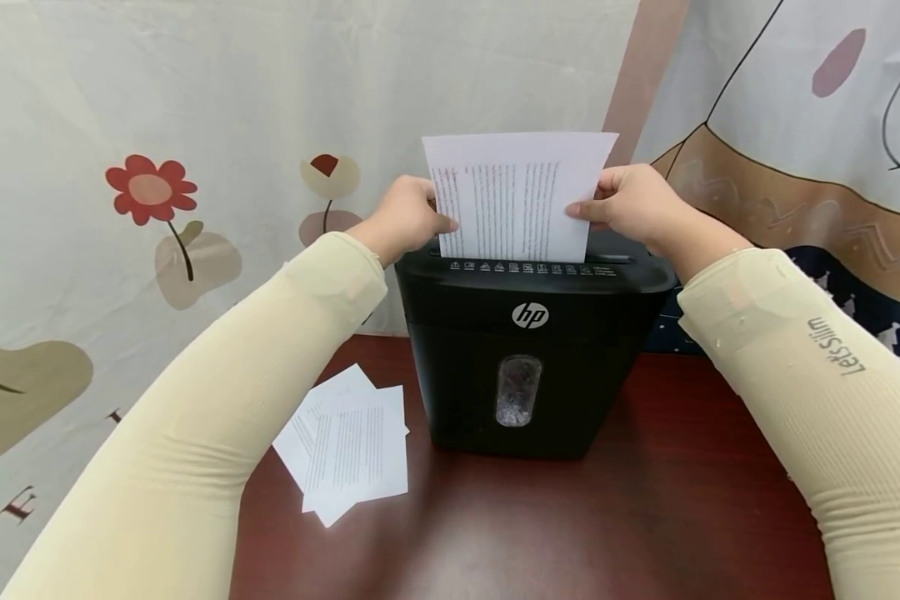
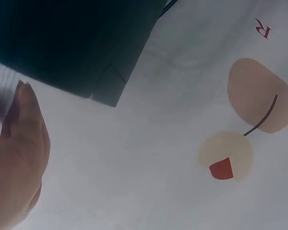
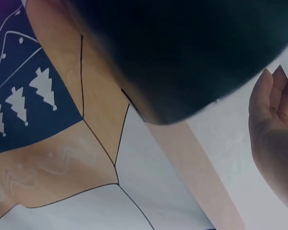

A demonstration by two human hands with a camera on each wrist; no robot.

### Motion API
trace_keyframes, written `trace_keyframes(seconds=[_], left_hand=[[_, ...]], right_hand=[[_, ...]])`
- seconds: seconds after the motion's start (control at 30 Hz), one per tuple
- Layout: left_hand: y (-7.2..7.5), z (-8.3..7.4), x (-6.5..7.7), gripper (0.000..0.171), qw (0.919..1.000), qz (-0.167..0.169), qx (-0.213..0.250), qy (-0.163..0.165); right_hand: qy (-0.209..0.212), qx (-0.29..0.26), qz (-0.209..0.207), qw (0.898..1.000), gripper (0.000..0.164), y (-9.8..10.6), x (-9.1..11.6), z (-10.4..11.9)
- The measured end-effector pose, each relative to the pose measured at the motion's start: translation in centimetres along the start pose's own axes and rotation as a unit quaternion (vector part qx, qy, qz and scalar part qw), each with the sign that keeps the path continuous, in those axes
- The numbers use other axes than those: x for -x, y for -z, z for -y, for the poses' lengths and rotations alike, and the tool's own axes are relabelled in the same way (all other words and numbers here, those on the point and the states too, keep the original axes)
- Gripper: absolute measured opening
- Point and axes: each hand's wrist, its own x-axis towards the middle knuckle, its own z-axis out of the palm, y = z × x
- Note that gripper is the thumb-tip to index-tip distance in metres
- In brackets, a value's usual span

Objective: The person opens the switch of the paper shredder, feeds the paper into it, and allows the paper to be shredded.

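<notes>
A printed sheet of paper (image 1: 510,196) stands upright, its lower edge at the top slot of a black HP paper shredder (image 1: 457,350). My left hand (image 1: 405,218) pinches the sheet's left edge, thumb on the near face. At the right edge, my right hand (image 1: 637,204) pinches the same sheet, thumb in front and fingers behind. The left wrist view has the left hand (image 2: 19,153) beside the shredder's dark body (image 2: 81,43), with a sliver of paper between thumb and fingers. In the right wrist view, the right hand (image 3: 273,124) is close to the shredder's rim.
Several printed sheets (image 1: 352,446) lie in a loose, fanned pile left of the shredder on a dark red table (image 1: 540,525). Behind hangs a patterned curtain (image 1: 255,100). Shreds show through the shredder's oval window (image 1: 519,392).
</notes>
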Motion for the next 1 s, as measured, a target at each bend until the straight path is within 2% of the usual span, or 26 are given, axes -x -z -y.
trace_keyframes(seconds=[0.1, 0.27, 0.43, 0.63, 0.77, 1.0], left_hand=[[0.1, -0.1, 0.0, 0.029, 0.9999, -0.007, 0.013, -0.001], [0.1, -0.4, -0.1, 0.027, 0.9999, -0.001, 0.009, -0.008], [0.0, -0.3, 0.0, 0.026, 0.9999, -0.002, 0.016, 0.001], [0.0, -0.1, -0.1, 0.017, 0.9999, -0.011, -0.005, 0.011], [-0.1, 0.0, -0.2, 0.01, 0.9996, -0.014, -0.021, 0.01], [-0.1, 0.3, -0.1, 0.021, 0.9996, -0.014, -0.025, 0.006]], right_hand=[[-0.004, -0.004, -0.003, 1.0, 0.033, 0.0, 0.0, -0.1], [-0.01, 0.0, -0.006, 1.0, 0.037, 0.0, 0.1, -0.2], [-0.011, -0.004, -0.002, 1.0, 0.034, -0.1, 0.2, -0.3], [-0.016, -0.011, 0.0, 1.0, 0.024, -0.1, 0.3, -0.7], [-0.015, -0.004, -0.002, 1.0, 0.025, -0.2, 0.3, -1.0], [-0.012, 0.008, 0.0, 1.0, 0.018, -0.2, 0.6, -1.4]])
